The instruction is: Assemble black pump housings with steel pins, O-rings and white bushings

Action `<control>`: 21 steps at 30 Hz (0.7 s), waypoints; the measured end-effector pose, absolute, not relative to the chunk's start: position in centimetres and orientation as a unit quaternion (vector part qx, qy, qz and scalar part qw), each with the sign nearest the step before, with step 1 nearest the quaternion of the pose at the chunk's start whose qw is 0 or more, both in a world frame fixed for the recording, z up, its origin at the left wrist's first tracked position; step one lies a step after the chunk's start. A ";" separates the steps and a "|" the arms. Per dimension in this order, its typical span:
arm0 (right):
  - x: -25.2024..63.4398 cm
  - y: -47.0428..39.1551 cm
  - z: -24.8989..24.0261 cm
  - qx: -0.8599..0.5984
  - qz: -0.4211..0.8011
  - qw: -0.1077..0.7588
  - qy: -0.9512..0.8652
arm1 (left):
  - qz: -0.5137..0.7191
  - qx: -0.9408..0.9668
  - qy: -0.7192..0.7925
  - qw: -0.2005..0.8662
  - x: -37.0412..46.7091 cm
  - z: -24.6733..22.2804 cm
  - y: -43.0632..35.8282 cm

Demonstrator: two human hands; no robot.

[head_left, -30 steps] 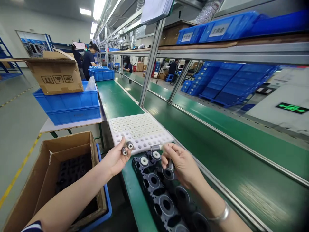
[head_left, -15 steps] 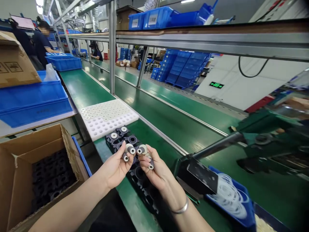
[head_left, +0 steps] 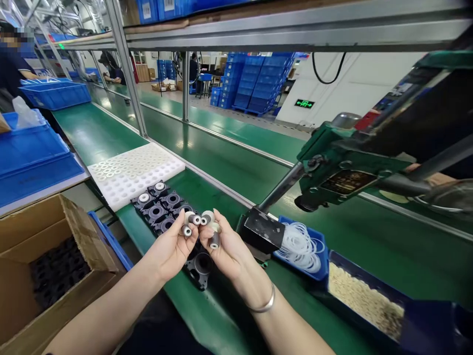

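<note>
My left hand (head_left: 170,254) is closed on two small grey cylinders with pale flanges (head_left: 187,230), their bored ends facing me. Pinched in my right hand (head_left: 229,251) are two more flanged grey cylinders (head_left: 214,240). Both hands nearly meet, fingertips side by side, above rows of black housings (head_left: 155,211) with round openings. Two of the far housings carry white-flanged pieces (head_left: 159,186) in their centres; my hands hide some of the others. Beyond the housings lies a white perforated tray (head_left: 121,197), with pale rings over its far part.
A green bench press (head_left: 343,172) stands to the right. Near it are a blue bin of clear rings (head_left: 301,249) and a bin of small cream pieces (head_left: 360,296). At left sit an open cardboard box (head_left: 79,231) of black parts and blue crates (head_left: 33,148). People work farther back.
My view has swung right and downward, bringing more of the press and the cream-piece bin into sight. Both hands keep hold of their cylinders; the right-hand lower one now tilts more downward.
</note>
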State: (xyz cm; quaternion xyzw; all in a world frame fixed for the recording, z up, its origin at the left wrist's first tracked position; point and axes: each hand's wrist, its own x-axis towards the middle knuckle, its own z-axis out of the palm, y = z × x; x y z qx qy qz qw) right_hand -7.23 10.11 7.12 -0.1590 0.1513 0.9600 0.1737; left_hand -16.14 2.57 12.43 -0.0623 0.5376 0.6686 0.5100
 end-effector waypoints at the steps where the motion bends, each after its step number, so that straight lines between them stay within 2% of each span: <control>1: -7.0 10.1 6.8 -0.151 0.962 0.180 0.138 | 0.664 -0.054 0.545 0.509 -15.8 12.3 2.6; 4: -6.5 9.8 5.5 -0.118 0.968 0.218 0.034 | 0.639 0.030 0.586 0.498 -15.3 11.8 2.6; 6: -6.1 9.5 4.4 -0.082 0.955 0.274 -0.079 | 0.599 0.130 0.633 0.473 -15.5 11.5 2.2; 11: -4.8 9.6 1.8 -0.029 0.861 0.374 -0.345 | 0.450 0.350 0.743 0.351 -16.9 11.5 0.6; 16: -4.2 9.8 0.5 -0.042 0.771 0.407 -0.488 | 0.304 0.455 0.807 0.223 -17.4 11.9 -0.6; 18: -4.2 9.8 0.3 -0.047 0.758 0.406 -0.509 | 0.265 0.498 0.806 0.180 -17.6 11.7 -0.7; 21: -4.1 9.8 0.2 -0.044 0.709 0.415 -0.569 | 0.202 0.609 0.765 0.055 -18.2 11.3 -0.9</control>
